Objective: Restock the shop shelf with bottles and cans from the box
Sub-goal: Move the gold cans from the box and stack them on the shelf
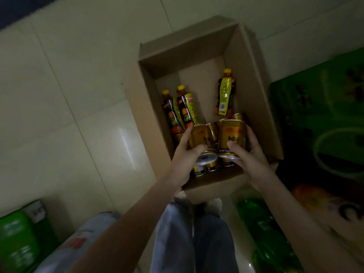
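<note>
Over the box (183, 50), our left hand (185, 156) and right hand (251, 158) each grip a can (233, 134); three bottles (186, 109) and other cans (212, 167) lie inside, so much restocking remains, we judge.

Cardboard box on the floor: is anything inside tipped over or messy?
Three yellow-capped bottles seem to lie flat in the brown cardboard box: two together at left, one alone at right. Nothing looks spilled. The left hand and right hand each grip a gold drink can.

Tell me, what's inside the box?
Three bottles and some gold cans lie in the box. The left hand and right hand each grip a can and partly hide cans below.
</note>
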A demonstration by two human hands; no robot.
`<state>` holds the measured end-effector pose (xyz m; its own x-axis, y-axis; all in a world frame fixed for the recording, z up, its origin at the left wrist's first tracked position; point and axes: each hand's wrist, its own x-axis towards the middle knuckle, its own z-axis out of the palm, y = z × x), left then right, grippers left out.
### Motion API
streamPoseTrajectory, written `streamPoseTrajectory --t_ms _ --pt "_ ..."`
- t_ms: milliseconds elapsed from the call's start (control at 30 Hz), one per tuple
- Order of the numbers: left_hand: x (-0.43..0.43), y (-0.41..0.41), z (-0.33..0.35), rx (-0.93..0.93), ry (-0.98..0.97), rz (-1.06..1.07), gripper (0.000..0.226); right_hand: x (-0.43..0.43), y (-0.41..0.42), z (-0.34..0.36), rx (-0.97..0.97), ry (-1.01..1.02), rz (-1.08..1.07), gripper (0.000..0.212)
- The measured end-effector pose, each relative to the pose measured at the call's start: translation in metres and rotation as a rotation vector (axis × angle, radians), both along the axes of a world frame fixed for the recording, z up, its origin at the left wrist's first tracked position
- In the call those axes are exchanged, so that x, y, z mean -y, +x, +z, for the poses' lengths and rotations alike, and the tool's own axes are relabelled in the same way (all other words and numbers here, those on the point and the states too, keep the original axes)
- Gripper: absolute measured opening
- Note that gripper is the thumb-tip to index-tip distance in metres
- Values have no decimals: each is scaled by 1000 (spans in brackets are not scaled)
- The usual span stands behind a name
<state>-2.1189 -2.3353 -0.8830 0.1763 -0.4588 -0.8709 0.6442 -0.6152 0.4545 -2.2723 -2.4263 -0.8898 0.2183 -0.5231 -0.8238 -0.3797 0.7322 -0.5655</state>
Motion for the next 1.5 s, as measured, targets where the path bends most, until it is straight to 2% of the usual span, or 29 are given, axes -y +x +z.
streamPoseTrajectory --t_ms 67,167,400,533,633,767,867,1000,1167,1333,1500 --pt "-4 7 51 -56 -72 -21 70 -5 -2 50 82 70 -106 78" --pt "-6 21 125 -123 -151 -107 71 -8 -3 126 199 119 -145 70" --pt "11 36 279 -109 -302 -227 74 -15 -3 282 284 -6 -141 90" --pt "15 36 350 -48 -382 -317 81 -16 -1 367 321 -154 -130 95" --pt "21 34 403 14 -454 -403 91 -19 -6 430 371 -246 -168 84" --pt "39 30 479 64 -517 -523 102 -23 -20 509 389 -414 -187 84" --pt "54 23 537 67 -573 -630 99 -24 -31 569 386 -545 -191 90" --pt "69 7 615 56 -739 -736 96 -28 -49 644 371 -736 -194 100" --pt "77 -17 692 89 -985 -728 91 -45 -68 721 326 -1055 -149 88" --pt "77 -47 764 98 -1206 -758 69 -68 -92 790 273 -1302 -219 84" --pt "64 -86 833 123 -1397 -799 77 -95 -127 843 264 -1426 -258 73"
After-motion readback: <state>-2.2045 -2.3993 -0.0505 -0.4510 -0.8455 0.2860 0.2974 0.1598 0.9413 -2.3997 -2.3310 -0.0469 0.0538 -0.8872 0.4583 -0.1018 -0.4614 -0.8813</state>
